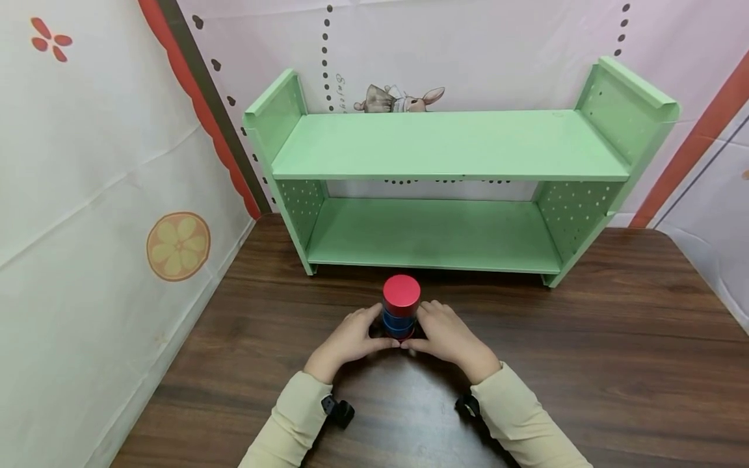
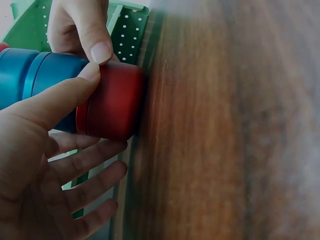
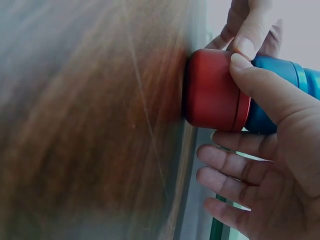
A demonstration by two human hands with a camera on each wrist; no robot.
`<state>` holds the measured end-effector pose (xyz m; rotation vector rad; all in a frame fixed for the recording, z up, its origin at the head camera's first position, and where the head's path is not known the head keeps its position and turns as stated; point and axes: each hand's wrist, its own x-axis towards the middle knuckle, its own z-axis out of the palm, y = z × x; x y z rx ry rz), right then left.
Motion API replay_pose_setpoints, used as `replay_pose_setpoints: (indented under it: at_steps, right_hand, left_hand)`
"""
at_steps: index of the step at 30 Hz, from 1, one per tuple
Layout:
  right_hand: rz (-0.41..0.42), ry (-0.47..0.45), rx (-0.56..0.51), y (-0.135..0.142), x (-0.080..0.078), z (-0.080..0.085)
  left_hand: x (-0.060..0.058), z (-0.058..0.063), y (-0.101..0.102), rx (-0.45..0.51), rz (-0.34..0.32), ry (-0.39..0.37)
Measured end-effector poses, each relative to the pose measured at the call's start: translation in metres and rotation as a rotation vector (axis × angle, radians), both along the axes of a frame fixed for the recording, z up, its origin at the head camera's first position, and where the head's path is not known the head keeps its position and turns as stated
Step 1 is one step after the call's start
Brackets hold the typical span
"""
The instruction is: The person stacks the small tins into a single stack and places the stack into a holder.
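- Nearest us, the hands come together around one thing: the left hand (image 1: 351,337) holds its left side, the right hand (image 1: 452,337) its right. The thumbs (image 2: 62,95) all but meet on the near face, and the fingers (image 2: 85,161) reach loosely along the sides; how hard they press, we cannot tell.
- Between the hands, just past the thumbs, the red-and-blue stack (image 1: 400,309) is upright and seems to rest on the bench (image 1: 392,422).
- We judge it stiff and fairly light, perhaps coated metal; the smooth, rounded sides could slip, and it would likelier dent or scuff than break.
- We would grasp it low, where the red bottom section (image 2: 115,102) meets the blue bands (image 2: 56,70); if its pieces are merely stacked, which we cannot tell, lifting by the red top (image 1: 402,290) might part them.
- Farther off, the green shelf unit (image 1: 433,235) stands near the stack, beyond our fingertips.
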<state>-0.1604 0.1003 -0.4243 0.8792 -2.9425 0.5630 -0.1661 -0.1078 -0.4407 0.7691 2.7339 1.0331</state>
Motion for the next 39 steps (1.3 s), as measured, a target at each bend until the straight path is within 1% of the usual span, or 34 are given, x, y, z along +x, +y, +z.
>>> replay_pose_setpoints:
  at_steps: [5, 15, 23, 29, 34, 39]
  right_hand:
    - [-0.023, -0.016, -0.011, 0.002, 0.001, -0.001]
    - [-0.059, -0.051, -0.008, 0.008, 0.003, -0.002]
    - [-0.07, -0.07, -0.006, 0.01, 0.003, -0.002]
    - [-0.084, -0.11, -0.018, 0.011, 0.003, -0.003]
    - [-0.098, -0.132, -0.019, 0.012, 0.001, -0.003]
    - [-0.087, -0.148, -0.023, 0.013, 0.0, -0.002]
  left_hand:
    - [-0.003, 0.0, 0.003, 0.023, -0.019, -0.06]
    - [-0.008, -0.003, 0.008, 0.064, -0.046, -0.101]
    - [-0.013, -0.002, 0.009, 0.102, -0.081, -0.178]
    - [-0.015, -0.003, 0.011, 0.113, -0.087, -0.201]
    - [-0.017, -0.003, 0.012, 0.13, -0.089, -0.203]
    - [-0.017, -0.004, 0.013, 0.123, -0.078, -0.206]
